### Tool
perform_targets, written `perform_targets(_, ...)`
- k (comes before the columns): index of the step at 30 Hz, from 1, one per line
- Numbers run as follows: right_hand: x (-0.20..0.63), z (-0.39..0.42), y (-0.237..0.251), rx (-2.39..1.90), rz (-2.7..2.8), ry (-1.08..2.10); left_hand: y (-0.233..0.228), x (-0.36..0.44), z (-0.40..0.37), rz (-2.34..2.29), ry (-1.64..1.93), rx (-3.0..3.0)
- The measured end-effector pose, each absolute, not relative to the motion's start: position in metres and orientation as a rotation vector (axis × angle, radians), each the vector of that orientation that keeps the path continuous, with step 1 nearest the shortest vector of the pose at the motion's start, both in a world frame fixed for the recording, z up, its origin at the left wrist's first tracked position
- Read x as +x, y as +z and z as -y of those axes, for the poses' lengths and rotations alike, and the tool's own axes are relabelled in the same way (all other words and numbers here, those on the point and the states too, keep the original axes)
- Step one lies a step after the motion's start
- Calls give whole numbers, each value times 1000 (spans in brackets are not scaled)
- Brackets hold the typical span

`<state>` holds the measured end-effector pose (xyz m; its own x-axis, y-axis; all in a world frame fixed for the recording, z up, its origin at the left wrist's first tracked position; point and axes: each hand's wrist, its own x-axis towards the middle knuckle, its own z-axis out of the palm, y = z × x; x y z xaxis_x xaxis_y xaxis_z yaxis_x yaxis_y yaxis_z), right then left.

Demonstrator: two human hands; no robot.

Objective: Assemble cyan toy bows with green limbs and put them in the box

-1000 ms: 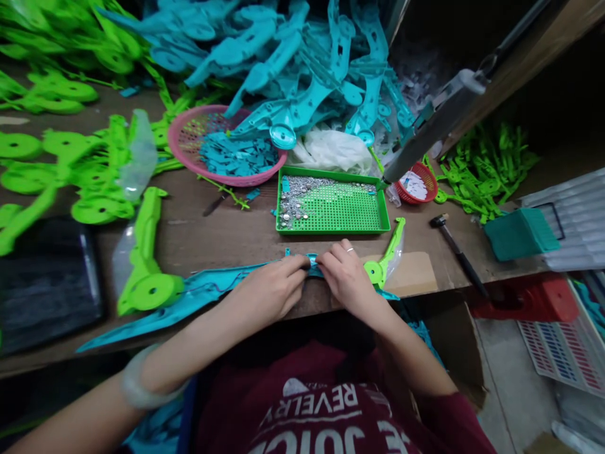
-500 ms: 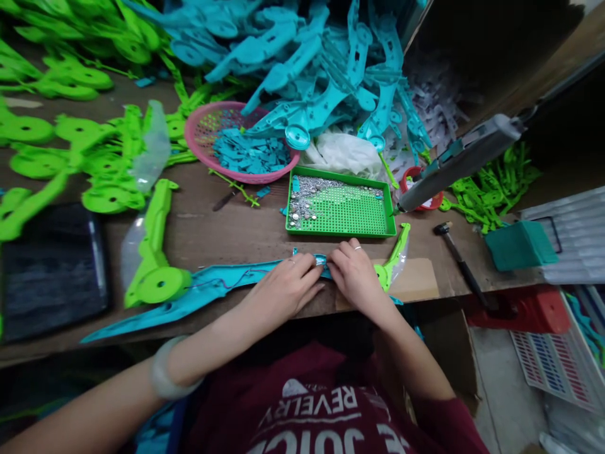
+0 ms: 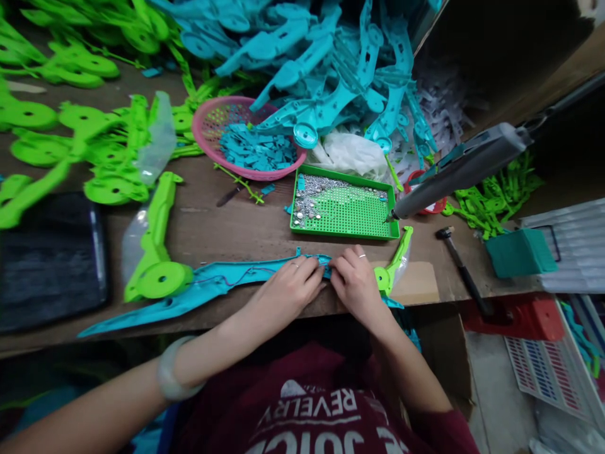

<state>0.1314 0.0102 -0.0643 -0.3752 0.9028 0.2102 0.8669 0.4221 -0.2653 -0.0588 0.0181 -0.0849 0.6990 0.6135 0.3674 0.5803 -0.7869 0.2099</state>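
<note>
My left hand (image 3: pixel 283 293) and right hand (image 3: pixel 355 285) pinched the teal blade part (image 3: pixel 208 287) just below the green tray (image 3: pixel 344 234). Risk noted: it overhung the bench edge and could tip off.

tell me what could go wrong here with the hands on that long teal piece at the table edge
The teal piece overhangs the table edge where the left hand and right hand press it, so it could tip off. The hanging driver points near the green tray; a knock might scatter the screws.
</note>
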Motion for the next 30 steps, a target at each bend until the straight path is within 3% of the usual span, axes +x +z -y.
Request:
perform_targets(19,123,5,-49,-1674,2238,397,-85,-57,-21,-987,590,2763)
perform_targets(26,129,33,-56,-1609,2156,-33,-83,-56,-23,-977,607,2873)
perform_targets(30,129,37,-62,-1537,2209,-118,-83,-56,-23,-981,601,2863)
